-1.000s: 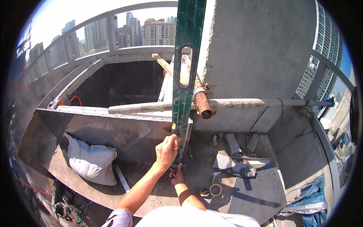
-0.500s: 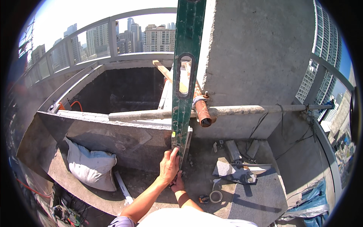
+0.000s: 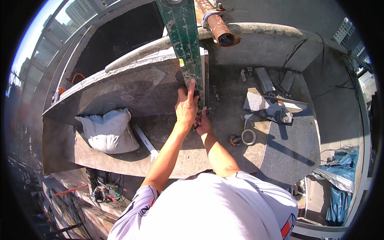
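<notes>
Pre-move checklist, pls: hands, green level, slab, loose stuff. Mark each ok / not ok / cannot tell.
1. Left hand on level: ok, at its lower part.
2. Right hand grip: cannot tell; it's by the level's foot, partly hidden behind the left hand.
3. Whole level in view: not ok, top cut off by the picture's upper edge.
4. Level touching slab: cannot tell; it stands at the slab's right end, contact unclear.
5. Tape measure clear of hands: ok, beside tape roll.
6. Bag clear of hands: ok, in front of the slab, to the left.
</notes>
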Tool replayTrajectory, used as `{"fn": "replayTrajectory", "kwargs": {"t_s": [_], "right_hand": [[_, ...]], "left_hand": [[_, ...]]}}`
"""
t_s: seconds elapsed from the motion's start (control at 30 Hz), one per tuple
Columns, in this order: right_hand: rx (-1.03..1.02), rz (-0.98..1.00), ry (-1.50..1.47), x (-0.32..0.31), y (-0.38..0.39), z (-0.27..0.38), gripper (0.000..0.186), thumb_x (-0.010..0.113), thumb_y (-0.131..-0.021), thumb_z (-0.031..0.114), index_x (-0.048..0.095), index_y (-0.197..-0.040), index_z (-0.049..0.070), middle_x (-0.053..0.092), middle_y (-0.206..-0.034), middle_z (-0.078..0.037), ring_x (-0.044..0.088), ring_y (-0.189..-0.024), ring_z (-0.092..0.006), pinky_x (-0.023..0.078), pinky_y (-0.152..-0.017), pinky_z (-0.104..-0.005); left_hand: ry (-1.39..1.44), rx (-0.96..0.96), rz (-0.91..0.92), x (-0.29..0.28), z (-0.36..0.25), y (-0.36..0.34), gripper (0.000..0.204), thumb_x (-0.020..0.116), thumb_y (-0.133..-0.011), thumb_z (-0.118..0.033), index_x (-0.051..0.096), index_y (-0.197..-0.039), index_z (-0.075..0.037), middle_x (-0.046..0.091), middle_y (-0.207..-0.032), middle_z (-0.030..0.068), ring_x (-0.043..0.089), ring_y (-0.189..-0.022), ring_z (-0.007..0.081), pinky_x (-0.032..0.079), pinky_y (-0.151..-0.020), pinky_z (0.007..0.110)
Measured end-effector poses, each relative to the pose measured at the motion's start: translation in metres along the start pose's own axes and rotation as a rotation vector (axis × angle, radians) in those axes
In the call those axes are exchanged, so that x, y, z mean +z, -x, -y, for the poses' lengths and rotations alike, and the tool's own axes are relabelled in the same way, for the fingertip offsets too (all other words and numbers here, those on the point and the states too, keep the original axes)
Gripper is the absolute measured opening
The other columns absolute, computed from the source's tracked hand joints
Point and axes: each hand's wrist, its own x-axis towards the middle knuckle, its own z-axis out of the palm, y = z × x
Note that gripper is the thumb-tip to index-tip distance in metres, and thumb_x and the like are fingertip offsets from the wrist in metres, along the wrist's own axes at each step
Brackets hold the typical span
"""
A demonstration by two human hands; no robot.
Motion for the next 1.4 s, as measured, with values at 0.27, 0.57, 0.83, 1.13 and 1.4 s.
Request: {"fn": "replayTrajectory", "kwargs": {"t_s": [0.27,0.57,0.83,1.13,1.4], "right_hand": [[-0.043,0.027,-0.046,0.000,0.000,-0.005,0.069,0.081,-0.090,0.072,0.071,-0.110,0.007,0.059,-0.085,0.000,0.042,-0.060,-0.0082,0.045,-0.061,-0.0290],[0.011,-0.023,-0.050,0.005,0.004,-0.004,0.060,0.083,-0.091,0.067,0.071,-0.124,0.018,0.065,-0.102,-0.001,0.053,-0.080,-0.0108,0.049,-0.071,-0.0327],[-0.040,-0.060,0.025,0.015,0.026,0.006,0.063,0.082,-0.092,0.069,0.070,-0.128,0.019,0.066,-0.103,-0.001,0.057,-0.085,-0.0121,0.053,-0.075,-0.0357],[0.010,-0.014,0.026,-0.011,0.020,0.017,0.040,0.079,-0.100,0.052,0.070,-0.119,0.018,0.067,-0.100,0.001,0.054,-0.074,-0.0101,0.057,-0.069,-0.0353],[-0.053,-0.020,0.043,0.001,0.028,0.019,0.022,0.087,-0.096,0.031,0.073,-0.112,0.025,0.068,-0.098,0.008,0.055,-0.072,-0.0075,0.054,-0.069,-0.0328]], "left_hand": [[-0.068,-0.158,0.213,-0.001,-0.010,-0.007,0.108,0.086,-0.088,-0.019,0.019,-0.173,-0.017,0.054,-0.120,0.0236,0.071,-0.094,0.0497,0.062,-0.069,0.057],[-0.340,-0.130,0.232,0.015,-0.002,-0.006,0.124,0.094,-0.082,-0.034,0.012,-0.171,-0.008,0.056,-0.121,0.0248,0.073,-0.087,0.0451,0.062,-0.059,0.052],[-0.323,-0.155,0.255,0.012,-0.006,-0.010,0.114,0.090,-0.086,-0.037,0.018,-0.167,-0.004,0.058,-0.123,0.0266,0.074,-0.088,0.0478,0.062,-0.060,0.055],[-0.329,-0.151,0.243,0.015,-0.004,-0.008,0.113,0.089,-0.087,-0.038,0.016,-0.167,-0.006,0.057,-0.127,0.0272,0.075,-0.090,0.0476,0.063,-0.063,0.055],[-0.260,-0.204,0.236,0.018,-0.004,-0.006,0.109,0.087,-0.091,-0.035,0.016,-0.168,-0.008,0.055,-0.127,0.0281,0.073,-0.089,0.0522,0.062,-0.065,0.057]]}}
